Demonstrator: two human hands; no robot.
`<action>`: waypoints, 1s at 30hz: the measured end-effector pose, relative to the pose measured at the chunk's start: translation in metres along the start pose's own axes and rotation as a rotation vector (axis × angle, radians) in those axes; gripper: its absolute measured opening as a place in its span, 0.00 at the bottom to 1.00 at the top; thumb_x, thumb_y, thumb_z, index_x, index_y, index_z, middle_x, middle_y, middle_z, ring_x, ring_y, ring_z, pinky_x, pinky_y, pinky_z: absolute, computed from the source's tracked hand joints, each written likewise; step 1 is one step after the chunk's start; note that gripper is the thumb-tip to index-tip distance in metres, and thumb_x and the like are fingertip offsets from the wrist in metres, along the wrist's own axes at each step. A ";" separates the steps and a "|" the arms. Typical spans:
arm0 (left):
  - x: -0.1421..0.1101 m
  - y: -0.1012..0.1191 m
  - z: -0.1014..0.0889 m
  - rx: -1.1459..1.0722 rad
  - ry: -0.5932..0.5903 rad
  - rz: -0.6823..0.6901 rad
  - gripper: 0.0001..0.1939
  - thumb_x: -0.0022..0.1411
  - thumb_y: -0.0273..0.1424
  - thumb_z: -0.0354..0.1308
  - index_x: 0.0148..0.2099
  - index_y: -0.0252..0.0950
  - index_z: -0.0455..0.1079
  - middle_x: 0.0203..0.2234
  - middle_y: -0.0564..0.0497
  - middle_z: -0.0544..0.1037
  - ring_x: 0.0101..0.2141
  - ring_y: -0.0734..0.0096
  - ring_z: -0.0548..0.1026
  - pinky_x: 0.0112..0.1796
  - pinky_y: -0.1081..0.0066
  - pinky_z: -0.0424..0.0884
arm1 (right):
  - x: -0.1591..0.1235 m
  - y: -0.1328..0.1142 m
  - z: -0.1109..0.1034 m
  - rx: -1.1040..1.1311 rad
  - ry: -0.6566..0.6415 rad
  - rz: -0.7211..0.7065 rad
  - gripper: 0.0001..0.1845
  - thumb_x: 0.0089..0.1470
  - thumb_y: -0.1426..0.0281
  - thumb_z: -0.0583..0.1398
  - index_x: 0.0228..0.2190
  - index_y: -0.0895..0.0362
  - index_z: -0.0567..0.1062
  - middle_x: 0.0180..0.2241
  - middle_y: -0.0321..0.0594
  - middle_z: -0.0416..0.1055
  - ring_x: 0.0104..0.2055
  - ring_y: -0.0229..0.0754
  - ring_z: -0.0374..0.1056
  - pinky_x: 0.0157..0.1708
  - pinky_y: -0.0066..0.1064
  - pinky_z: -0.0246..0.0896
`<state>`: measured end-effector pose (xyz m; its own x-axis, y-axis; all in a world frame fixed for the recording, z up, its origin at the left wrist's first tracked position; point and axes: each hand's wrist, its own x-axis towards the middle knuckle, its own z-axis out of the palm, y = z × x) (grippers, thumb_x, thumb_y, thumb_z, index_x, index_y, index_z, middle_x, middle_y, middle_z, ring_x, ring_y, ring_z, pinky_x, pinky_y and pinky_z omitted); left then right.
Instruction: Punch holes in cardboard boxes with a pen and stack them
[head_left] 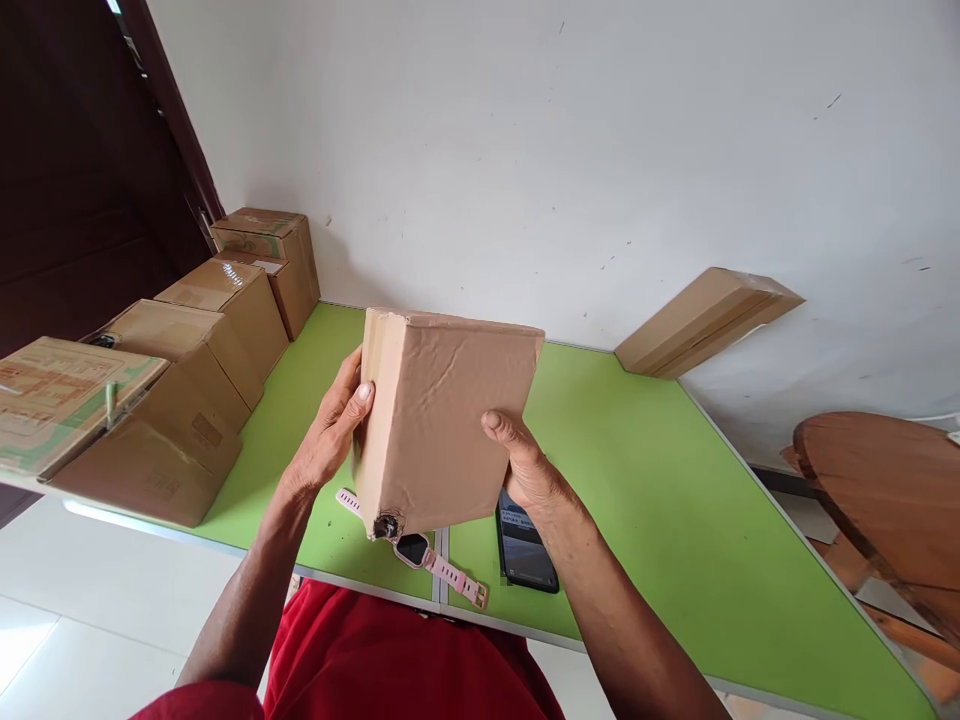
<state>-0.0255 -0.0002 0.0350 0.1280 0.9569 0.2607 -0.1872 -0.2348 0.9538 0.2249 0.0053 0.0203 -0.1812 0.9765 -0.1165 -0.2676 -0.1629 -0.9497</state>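
Cardboard box point(442, 415) between left hand point(330, 430) and right hand point(529, 465) (gripped, tilted).

Held box point(442, 420): plain tan-brown, dark scuffed hole at near corner. Table point(660, 500): bright green, grey edge. Watch point(420, 552): pink strap, black face. Phone point(525, 550): black. Left cartons point(172, 400): brown, green-red print. Wall point(600, 150): white. Shirt point(390, 660): red.

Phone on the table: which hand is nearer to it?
Right. The right hand, gripping the cardboard box at its right edge, is directly above the phone. The left hand holds the box's left edge, farther away.
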 end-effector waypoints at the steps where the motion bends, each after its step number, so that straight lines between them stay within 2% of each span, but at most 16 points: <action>1: 0.001 0.000 0.000 0.015 -0.001 0.002 0.37 0.76 0.55 0.60 0.79 0.47 0.66 0.77 0.45 0.68 0.78 0.43 0.59 0.77 0.51 0.56 | -0.001 0.001 0.000 0.012 0.006 0.008 0.33 0.39 0.36 0.78 0.29 0.49 0.78 0.32 0.41 0.82 0.50 0.66 0.80 0.52 0.56 0.76; 4: 0.000 -0.001 0.000 0.042 -0.014 0.003 0.42 0.75 0.57 0.61 0.82 0.47 0.60 0.78 0.44 0.66 0.78 0.41 0.60 0.76 0.49 0.58 | -0.004 0.003 0.002 0.055 0.028 0.024 0.35 0.40 0.34 0.76 0.33 0.49 0.79 0.37 0.43 0.85 0.54 0.66 0.80 0.55 0.58 0.75; 7: -0.006 -0.002 -0.002 0.045 -0.037 -0.040 0.50 0.72 0.61 0.62 0.85 0.49 0.50 0.75 0.41 0.68 0.74 0.38 0.65 0.72 0.45 0.65 | -0.008 0.005 0.007 0.121 0.046 0.051 0.36 0.41 0.34 0.76 0.38 0.49 0.80 0.41 0.45 0.86 0.58 0.67 0.79 0.59 0.60 0.74; 9: -0.013 -0.005 -0.005 0.072 -0.022 -0.062 0.52 0.72 0.62 0.61 0.86 0.49 0.47 0.73 0.39 0.70 0.73 0.37 0.67 0.71 0.43 0.65 | -0.010 0.006 0.010 0.160 0.060 0.067 0.38 0.42 0.33 0.74 0.41 0.49 0.80 0.43 0.47 0.87 0.60 0.68 0.79 0.60 0.61 0.74; 12: -0.024 -0.015 -0.010 0.051 0.055 -0.079 0.51 0.71 0.66 0.58 0.84 0.49 0.53 0.72 0.39 0.70 0.73 0.36 0.67 0.72 0.42 0.62 | -0.013 0.008 0.013 0.213 0.121 0.052 0.42 0.44 0.30 0.72 0.46 0.49 0.81 0.45 0.48 0.87 0.62 0.69 0.78 0.61 0.62 0.75; 14: -0.032 -0.023 -0.008 -0.017 0.073 -0.072 0.52 0.69 0.70 0.56 0.83 0.48 0.56 0.72 0.39 0.71 0.73 0.35 0.66 0.72 0.42 0.63 | -0.013 0.011 0.014 0.263 0.189 0.000 0.43 0.45 0.30 0.71 0.49 0.49 0.80 0.46 0.48 0.87 0.63 0.69 0.77 0.60 0.61 0.76; 16: -0.037 -0.029 -0.002 -0.049 0.055 -0.037 0.54 0.67 0.72 0.55 0.83 0.48 0.54 0.74 0.39 0.68 0.76 0.33 0.62 0.73 0.42 0.63 | -0.012 0.013 0.015 0.311 0.250 -0.059 0.44 0.47 0.30 0.70 0.53 0.48 0.79 0.49 0.47 0.87 0.63 0.68 0.77 0.58 0.61 0.77; 18: -0.040 -0.034 0.011 -0.020 0.061 0.013 0.59 0.63 0.74 0.57 0.85 0.50 0.49 0.79 0.40 0.61 0.79 0.32 0.55 0.76 0.41 0.59 | -0.012 0.017 0.019 0.341 0.282 -0.099 0.44 0.50 0.31 0.69 0.56 0.48 0.79 0.52 0.47 0.86 0.62 0.67 0.77 0.57 0.60 0.78; 21: -0.037 -0.036 0.032 0.095 0.125 0.027 0.73 0.54 0.71 0.70 0.86 0.53 0.34 0.83 0.40 0.48 0.81 0.29 0.46 0.78 0.38 0.51 | -0.013 0.022 0.029 0.365 0.287 -0.121 0.45 0.54 0.33 0.67 0.61 0.48 0.78 0.57 0.46 0.85 0.64 0.65 0.76 0.58 0.59 0.77; 23: -0.033 -0.035 0.043 0.177 0.180 0.005 0.80 0.52 0.65 0.77 0.85 0.54 0.24 0.83 0.38 0.44 0.81 0.30 0.46 0.78 0.36 0.49 | -0.014 0.027 0.036 0.364 0.280 -0.123 0.45 0.55 0.33 0.66 0.63 0.48 0.77 0.59 0.47 0.83 0.65 0.65 0.75 0.59 0.58 0.77; 25: -0.027 -0.031 0.048 0.238 0.237 0.004 0.77 0.55 0.60 0.78 0.85 0.53 0.26 0.83 0.37 0.43 0.81 0.31 0.49 0.78 0.35 0.48 | -0.015 0.035 0.038 0.359 0.253 -0.111 0.45 0.55 0.33 0.66 0.63 0.47 0.77 0.61 0.47 0.82 0.66 0.65 0.74 0.59 0.58 0.77; 27: -0.021 -0.026 0.046 0.261 0.264 0.039 0.72 0.56 0.59 0.77 0.86 0.52 0.33 0.82 0.37 0.47 0.80 0.30 0.51 0.77 0.37 0.51 | -0.014 0.043 0.030 0.344 0.212 -0.102 0.45 0.56 0.34 0.65 0.64 0.46 0.76 0.64 0.49 0.79 0.68 0.65 0.72 0.58 0.59 0.77; 30: -0.010 -0.015 0.031 0.223 0.239 0.077 0.67 0.57 0.58 0.76 0.85 0.50 0.40 0.77 0.38 0.59 0.78 0.30 0.57 0.74 0.39 0.59 | -0.009 0.053 -0.004 0.215 0.215 -0.163 0.45 0.59 0.36 0.63 0.68 0.44 0.70 0.70 0.51 0.72 0.72 0.66 0.67 0.57 0.63 0.77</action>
<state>0.0060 -0.0117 0.0231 -0.1154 0.9417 0.3161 0.0336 -0.3144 0.9487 0.2163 -0.0119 -0.0299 0.0776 0.9958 -0.0487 -0.4738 -0.0062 -0.8806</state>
